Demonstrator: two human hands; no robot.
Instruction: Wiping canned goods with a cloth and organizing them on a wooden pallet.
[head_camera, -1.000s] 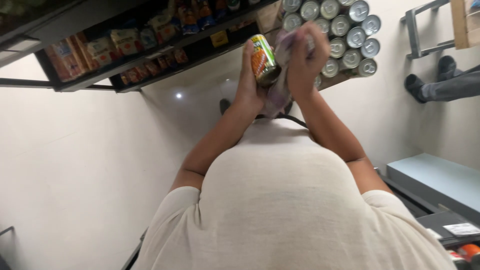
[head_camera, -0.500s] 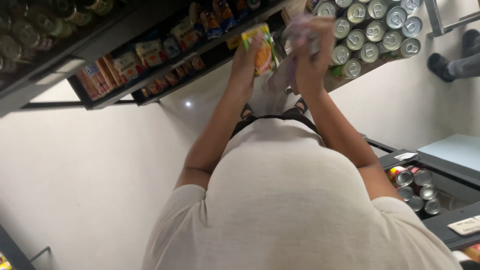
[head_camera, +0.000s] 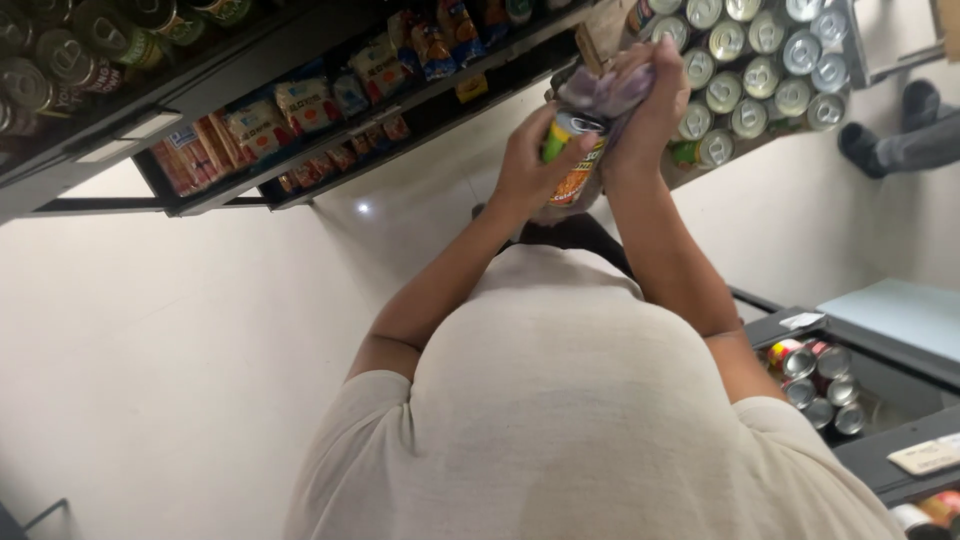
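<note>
One can (head_camera: 575, 170) with a green and orange label sits in the left hand (head_camera: 528, 165), fingers wrapped around its side. One pale purple cloth (head_camera: 605, 92) is bunched in the right hand (head_camera: 655, 100), fingers clenched on it and pressing it onto the can's top. Both forearms are raised in front of the chest, elbows bent. About a dozen silver-topped cans (head_camera: 765, 65) line the shelf (head_camera: 300, 60) just beyond; five more lie in a dark bin (head_camera: 880, 395) at lower right

Green-orange labelled can (head_camera: 573, 165) in hand; bright snack packets (head_camera: 300, 105) along dark shelf (head_camera: 250, 60).
</note>
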